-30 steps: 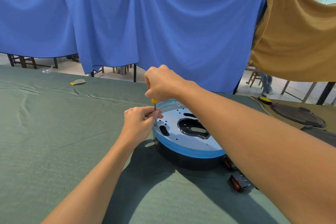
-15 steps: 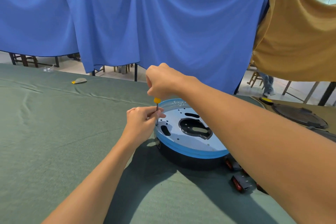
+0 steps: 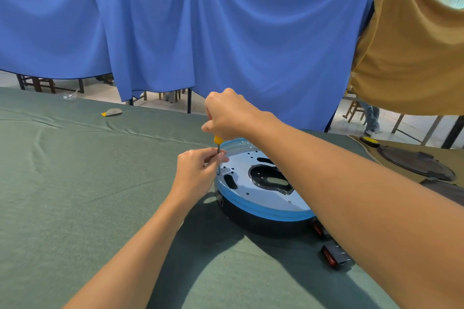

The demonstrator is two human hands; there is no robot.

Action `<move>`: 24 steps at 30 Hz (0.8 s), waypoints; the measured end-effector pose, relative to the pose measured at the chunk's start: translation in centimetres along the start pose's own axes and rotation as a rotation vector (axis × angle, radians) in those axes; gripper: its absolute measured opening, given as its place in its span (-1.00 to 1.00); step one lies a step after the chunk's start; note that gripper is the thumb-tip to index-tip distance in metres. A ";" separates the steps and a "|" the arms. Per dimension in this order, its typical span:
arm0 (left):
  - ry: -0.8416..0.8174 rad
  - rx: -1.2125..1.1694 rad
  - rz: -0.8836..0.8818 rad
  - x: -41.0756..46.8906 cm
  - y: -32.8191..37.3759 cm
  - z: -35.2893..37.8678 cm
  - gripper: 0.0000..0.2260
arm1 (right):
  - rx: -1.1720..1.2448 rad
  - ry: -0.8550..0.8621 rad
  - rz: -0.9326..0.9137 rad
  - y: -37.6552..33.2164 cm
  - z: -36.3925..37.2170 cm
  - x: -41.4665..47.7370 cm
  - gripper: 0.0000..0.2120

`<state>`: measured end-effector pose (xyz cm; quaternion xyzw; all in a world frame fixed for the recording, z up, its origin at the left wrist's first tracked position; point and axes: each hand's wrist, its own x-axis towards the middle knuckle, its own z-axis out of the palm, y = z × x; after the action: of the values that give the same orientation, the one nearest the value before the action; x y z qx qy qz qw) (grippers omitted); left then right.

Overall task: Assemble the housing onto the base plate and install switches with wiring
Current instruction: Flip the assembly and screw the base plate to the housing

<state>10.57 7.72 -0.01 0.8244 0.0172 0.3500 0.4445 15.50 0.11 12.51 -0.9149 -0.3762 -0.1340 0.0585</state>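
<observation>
A round base plate (image 3: pixel 253 190) with blue film on its rim lies on top of the black round housing (image 3: pixel 266 224) on the green table. My right hand (image 3: pixel 228 114) grips a yellow-handled screwdriver (image 3: pixel 217 142) from above, held upright with its tip at a hole near the plate's left edge. My left hand (image 3: pixel 197 173) pinches the metal shaft just above the plate. Two black switches with red rockers (image 3: pixel 332 254) lie to the right of the housing, partly hidden by my right forearm.
The green cloth-covered table (image 3: pixel 75 195) stretches left and toward me. A small grey and yellow object (image 3: pixel 111 112) lies far back left. Dark round covers (image 3: pixel 416 164) sit on a brown cloth at the right. Blue and ochre cloths hang behind.
The screwdriver stays upright at the same hole; my right hand has shifted slightly on the handle, showing a little more yellow. The left hand keeps its pinch on the shaft.
</observation>
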 end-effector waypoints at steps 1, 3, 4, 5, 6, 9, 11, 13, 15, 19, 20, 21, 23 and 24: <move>0.030 -0.001 0.012 -0.1 0.1 0.1 -0.88 | -0.024 0.025 0.019 0.2 0.1 0.0 -0.69; 0.072 0.013 0.026 -0.2 0.1 0.0 -0.91 | -0.075 0.037 0.052 0.4 0.4 -0.2 -0.62; 0.074 0.020 0.028 -0.2 0.2 0.0 -0.92 | -0.091 0.037 0.066 0.5 0.4 -0.3 -0.60; 0.063 0.027 0.026 -0.1 0.1 0.0 -0.93 | -0.099 0.033 0.077 0.6 0.3 -0.3 -0.58; 0.040 0.036 0.017 0.0 0.0 0.0 -0.91 | -0.104 0.027 0.076 0.6 0.0 -0.4 -0.58; -0.049 0.043 -0.011 0.2 0.1 0.0 -0.86 | -0.099 -0.033 0.063 0.8 -0.8 -0.5 -0.65; -0.079 0.042 -0.016 0.2 0.1 -0.1 -0.83 | -0.054 -0.098 0.015 0.7 -1.0 -0.6 -0.86; -0.091 0.017 -0.027 0.0 0.1 -0.1 -0.82 | 0.000 -0.119 -0.025 0.4 -0.8 -0.6 -0.96; -0.074 -0.018 -0.028 -0.2 0.2 -0.1 -0.83 | -0.008 -0.080 -0.019 0.3 -0.7 -0.6 -0.87; 0.070 -0.005 0.048 -0.2 0.5 -0.2 -0.88 | -0.180 -0.016 0.060 0.4 -0.7 -0.8 -0.71; 0.084 -0.004 0.051 -0.1 0.5 -0.3 -0.89 | -0.208 -0.019 0.076 0.4 -0.7 -0.9 -0.69; 0.087 0.000 0.046 -0.1 0.5 -0.4 -0.90 | -0.226 -0.029 0.078 0.4 -0.8 -0.9 -0.69; 0.085 0.022 0.027 -0.1 0.4 -0.4 -0.92 | -0.202 -0.107 0.048 0.1 -1.3 -0.8 -0.74; 0.085 0.038 0.024 0.0 0.4 -0.5 -0.95 | -0.143 -0.167 0.026 0.0 -1.5 -0.7 -0.81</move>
<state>10.23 7.85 0.46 0.8171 0.0327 0.3897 0.4235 14.70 -0.71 13.78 -0.9295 -0.3574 -0.0831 -0.0365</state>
